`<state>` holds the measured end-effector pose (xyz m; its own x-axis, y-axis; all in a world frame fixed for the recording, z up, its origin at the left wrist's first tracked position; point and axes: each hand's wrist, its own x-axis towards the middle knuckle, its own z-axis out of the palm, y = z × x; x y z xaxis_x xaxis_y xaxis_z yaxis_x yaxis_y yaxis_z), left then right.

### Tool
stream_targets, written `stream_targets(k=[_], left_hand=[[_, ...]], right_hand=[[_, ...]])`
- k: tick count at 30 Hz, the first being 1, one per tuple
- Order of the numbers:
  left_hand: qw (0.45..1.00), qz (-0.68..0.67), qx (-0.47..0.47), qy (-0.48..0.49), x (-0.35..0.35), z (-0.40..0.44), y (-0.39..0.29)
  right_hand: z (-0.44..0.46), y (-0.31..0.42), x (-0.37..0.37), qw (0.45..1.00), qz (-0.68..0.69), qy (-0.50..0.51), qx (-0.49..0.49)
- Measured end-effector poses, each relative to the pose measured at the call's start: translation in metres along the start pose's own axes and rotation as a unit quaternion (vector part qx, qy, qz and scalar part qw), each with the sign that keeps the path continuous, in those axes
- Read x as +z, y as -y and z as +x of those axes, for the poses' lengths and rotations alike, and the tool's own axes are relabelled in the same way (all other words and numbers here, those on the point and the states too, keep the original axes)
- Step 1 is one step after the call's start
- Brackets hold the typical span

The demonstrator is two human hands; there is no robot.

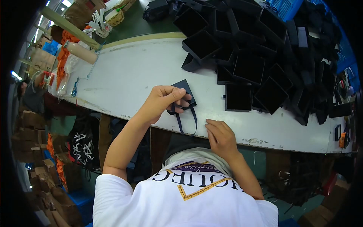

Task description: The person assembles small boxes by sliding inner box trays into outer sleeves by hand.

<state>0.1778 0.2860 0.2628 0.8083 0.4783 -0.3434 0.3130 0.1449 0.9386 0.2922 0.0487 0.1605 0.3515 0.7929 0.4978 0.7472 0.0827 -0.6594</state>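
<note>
A small dark box [183,85] lies on the white table [128,79] in front of me. My left hand [172,99] is over its near side, fingers curled around a dark ribbon [195,118] that hangs in a loop toward the table's front edge. Part of the box is hidden by my fingers. To the right, my right hand [221,138] rests at the table edge, its fingers extended and nothing visible in it. A large heap of black boxes [248,67] lies beyond both hands, toward the right.
At the back left stand a beige bottle [81,52] and a basket [115,18]. A blue crate [281,8] is behind the box heap. An orange tape roll [343,140] sits at the far right. Another person's sleeve [33,99] shows at far left.
</note>
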Motion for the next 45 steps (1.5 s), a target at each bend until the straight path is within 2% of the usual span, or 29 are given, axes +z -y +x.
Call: stream_targets(k=[2,5,6,8,11,12,15,18,20,21,23,25,32,36,39,43,45], left_hand=[[0.998,-0.043,-0.036,-0.006,0.001,0.004,-0.001],[0.968,0.21,0.129,-0.042,-0.012,0.018,0.018],[0.921,0.315,0.222,-0.055,-0.017,0.023,0.02],[0.768,0.501,0.393,-0.075,-0.024,0.035,0.026],[0.917,0.303,0.257,0.015,-0.028,0.052,0.05],[0.945,0.293,0.145,0.009,-0.033,0.052,0.054],[0.956,0.236,0.153,-0.084,-0.036,0.044,0.07],[0.97,0.188,0.084,-0.132,-0.03,0.015,0.063],[0.966,0.105,0.196,-0.133,-0.032,0.008,0.085],[0.955,0.174,0.235,-0.053,-0.051,0.009,0.107],[0.982,0.04,0.185,-0.008,-0.041,0.0,0.114],[0.961,0.11,0.254,-0.007,-0.034,0.0,0.12],[0.929,0.262,0.255,-0.05,-0.024,-0.027,0.091],[0.892,0.373,0.256,-0.021,-0.029,-0.049,0.071],[0.876,0.418,0.242,0.003,-0.03,-0.056,0.066],[0.861,0.444,0.246,0.02,-0.037,-0.054,0.08],[0.854,0.431,0.29,-0.007,-0.037,-0.05,0.085]], right_hand=[[0.008,0.003,-0.011,0.998,-0.051,-0.031,-0.005],[0.013,0.002,-0.022,0.986,-0.159,-0.056,0.021],[0.022,0.006,-0.027,0.975,-0.206,-0.068,0.039],[0.032,0.0,-0.026,0.959,-0.263,-0.07,0.073],[0.035,-0.017,-0.019,0.957,-0.268,-0.04,0.101],[0.033,-0.016,-0.019,0.962,-0.252,-0.029,0.098],[0.02,-0.012,-0.028,0.973,-0.201,-0.01,0.113],[0.005,-0.018,-0.043,0.973,-0.209,-0.001,0.1],[0.002,-0.014,-0.045,0.975,-0.199,-0.003,0.101],[0.005,-0.015,-0.048,0.975,-0.201,-0.014,0.091],[0.001,-0.024,-0.046,0.978,-0.193,-0.021,0.079],[-0.001,-0.032,-0.044,0.975,-0.21,-0.035,0.069],[0.002,-0.015,-0.041,0.973,-0.112,-0.069,0.189],[0.013,0.004,-0.037,0.954,-0.162,-0.005,0.251],[0.012,0.0,-0.037,0.957,-0.135,-0.014,0.256],[0.012,-0.003,-0.042,0.974,-0.132,-0.02,0.182],[0.025,0.005,-0.049,0.984,-0.091,-0.017,0.155]])
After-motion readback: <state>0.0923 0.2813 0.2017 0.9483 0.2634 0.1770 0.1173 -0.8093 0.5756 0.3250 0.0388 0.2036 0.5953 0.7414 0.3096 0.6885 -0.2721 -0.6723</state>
